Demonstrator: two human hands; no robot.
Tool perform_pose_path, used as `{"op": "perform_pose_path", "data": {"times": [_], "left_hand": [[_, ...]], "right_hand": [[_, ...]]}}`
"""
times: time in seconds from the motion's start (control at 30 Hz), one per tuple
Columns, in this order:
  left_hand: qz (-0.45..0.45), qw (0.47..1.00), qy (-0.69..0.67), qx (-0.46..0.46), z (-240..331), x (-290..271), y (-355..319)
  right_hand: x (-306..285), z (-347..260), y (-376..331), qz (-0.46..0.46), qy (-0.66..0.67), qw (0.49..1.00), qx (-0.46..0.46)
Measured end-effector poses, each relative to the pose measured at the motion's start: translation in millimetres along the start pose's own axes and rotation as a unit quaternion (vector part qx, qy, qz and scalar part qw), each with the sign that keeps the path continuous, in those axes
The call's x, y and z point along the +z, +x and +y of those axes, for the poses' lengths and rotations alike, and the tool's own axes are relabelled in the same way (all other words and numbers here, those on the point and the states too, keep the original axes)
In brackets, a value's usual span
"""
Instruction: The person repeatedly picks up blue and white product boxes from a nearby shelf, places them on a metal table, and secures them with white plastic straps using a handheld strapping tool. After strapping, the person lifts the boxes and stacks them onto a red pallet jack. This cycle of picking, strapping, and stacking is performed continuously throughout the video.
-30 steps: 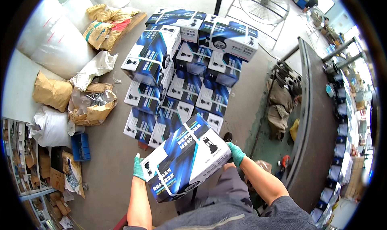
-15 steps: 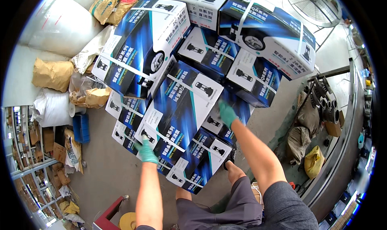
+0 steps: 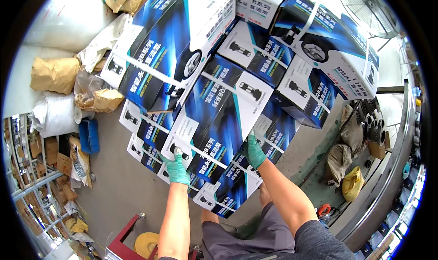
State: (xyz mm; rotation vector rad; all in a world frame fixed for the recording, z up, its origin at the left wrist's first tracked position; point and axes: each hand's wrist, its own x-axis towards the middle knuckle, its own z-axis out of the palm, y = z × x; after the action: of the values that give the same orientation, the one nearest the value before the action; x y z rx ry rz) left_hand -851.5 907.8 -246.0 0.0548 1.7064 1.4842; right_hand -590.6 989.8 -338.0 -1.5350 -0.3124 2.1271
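Observation:
A blue, white and black cardboard box (image 3: 214, 118) with white straps lies tilted on the stack in front of me. My left hand (image 3: 177, 169), in a green glove, grips the box's near left edge with its thumb on top; the other fingers are partly hidden below. On the near right side of the same box, my right hand (image 3: 253, 152), also gloved, presses against the edge, its fingertips partly out of sight. Under it lie more boxes of the same kind, among them a near lower box (image 3: 239, 187).
A large box (image 3: 164, 46) leans at the upper left of the stack, another box (image 3: 328, 41) at the upper right. A standing fan (image 3: 369, 7) is at the far right. Left are paper sacks (image 3: 54, 75) and a blue bin (image 3: 89, 137); nearby stands a red cart frame (image 3: 123, 237).
My right hand has come down and left, from above the lower boxes to the gripped box's right side. My left hand stays at the near left edge. The view has shifted somewhat.

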Motion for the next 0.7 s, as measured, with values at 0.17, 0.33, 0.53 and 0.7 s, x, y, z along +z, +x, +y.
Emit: {"op": "perform_pose_path", "data": {"times": [0.17, 0.33, 0.53, 0.7], "left_hand": [[-0.043, 0.990, 0.124, 0.045, -17, -36, 23], [-0.051, 0.938, 0.334, -0.078, 14, -42, 16], [-0.246, 0.910, 0.333, 0.004, 54, -170, -37], [-0.111, 0.971, 0.111, -0.180, 2, -437, -118]], "right_hand": [[-1, 12, 7, -0.013, -0.003, 1.000, -0.007], [-19, 27, -64, 0.044, -0.515, 0.851, -0.095], [-130, 94, -274, 0.099, -0.536, 0.836, 0.069], [-137, 132, -420, 0.171, -0.587, 0.725, 0.317]]}}
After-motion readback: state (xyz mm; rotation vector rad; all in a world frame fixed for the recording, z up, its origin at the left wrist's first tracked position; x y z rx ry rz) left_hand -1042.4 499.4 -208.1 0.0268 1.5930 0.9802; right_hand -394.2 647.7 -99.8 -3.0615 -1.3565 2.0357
